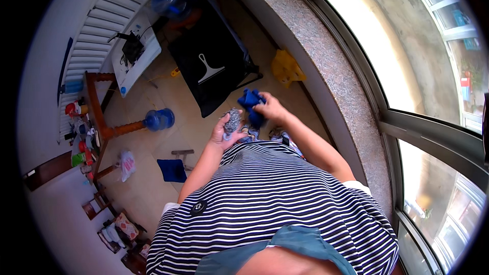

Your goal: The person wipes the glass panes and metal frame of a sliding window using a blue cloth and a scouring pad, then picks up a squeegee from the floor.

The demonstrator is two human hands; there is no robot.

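In my left hand (221, 133) rests a grey, curly scouring ball (232, 120), which looks like steel wool. The palm faces up, with the thumb and fingers around it. My right hand (272, 107) grips a bunched dark-blue cloth (252, 103) just to the right of the ball. The cloth's lower end hangs down and is slightly blurred. Both hands are in front of the striped shirt, apart from each other. Beyond them, a white squeegee (208, 69) lies on a black, cloth-like surface (191, 49).
A granite window sill (317, 42) runs along the right, with a yellow plastic bag (287, 68) on the floor below. To the left are a blue water jug (159, 119), a wooden table frame (105, 130), a white board (147, 59) and a blue-seated stool (172, 170).
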